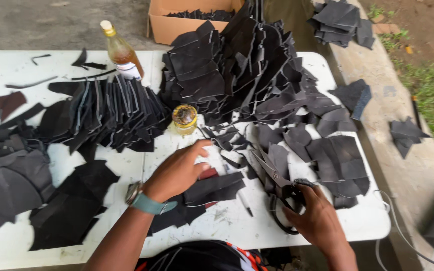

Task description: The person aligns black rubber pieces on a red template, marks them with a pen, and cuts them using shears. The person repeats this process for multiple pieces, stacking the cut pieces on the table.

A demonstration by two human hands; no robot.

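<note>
A: On the white folding table [6, 65]: largest mass is the heap of cut black sheet pieces [237, 65], stacked on edge and leaning, far centre. Probably stood that way so edges stay countable and easy to pull.
B: Material?
A: Looks like thin leather or rubber sheet. Matte, dark grey-black, flexible, angular cuts with some curved edges. Can't tell which.
B: Second pile?
A: Fanned row of similar pieces [106, 110] left of centre, overlapped like shingles. Bigger loose offcuts [6, 170] lie flat at the left edge.
B: Box?
A: Cardboard box [177, 22] beyond the table's far edge, holding more black pieces.
B: Hands?
A: Left hand [179, 170], fingers spread and pressing flat on a black piece [212, 186] near the front edge, pinning it. A wristwatch [139, 196] is on that wrist. Right hand [315, 216] closed through the loops of large black-handled shears [277, 180], blades pointing away toward the pile, resting on the table just right of the pinned piece.
B: Small stuff?
A: Amber glass bottle [121, 52], upright, far side. Small open jar [184, 119] with yellowish contents, between the piles, within reach.
</note>
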